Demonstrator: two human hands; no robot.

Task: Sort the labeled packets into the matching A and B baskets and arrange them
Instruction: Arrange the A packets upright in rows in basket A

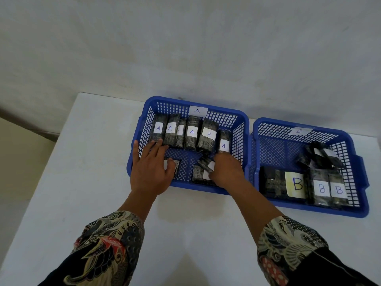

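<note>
On the white table point(61, 162) two blue baskets stand side by side. In basket A point(134, 162), the left one, six packets marked A point(191, 133) stand in a row along its far wall. The left hand point(151, 172) lies flat and released over a packet point(175, 166) near the basket's front. The right hand point(226, 170) presses on two loose packets point(203, 169); its grip cannot be told. Basket B point(362, 176), right of basket A, holds packets marked B point(321, 188) along its front.

Hidden labels in both baskets

The left hand point(151, 172) covers one packet point(175, 165); the tilted packets' point(318, 154) labels at the B basket's point(362, 174) far right cannot be read.
</note>
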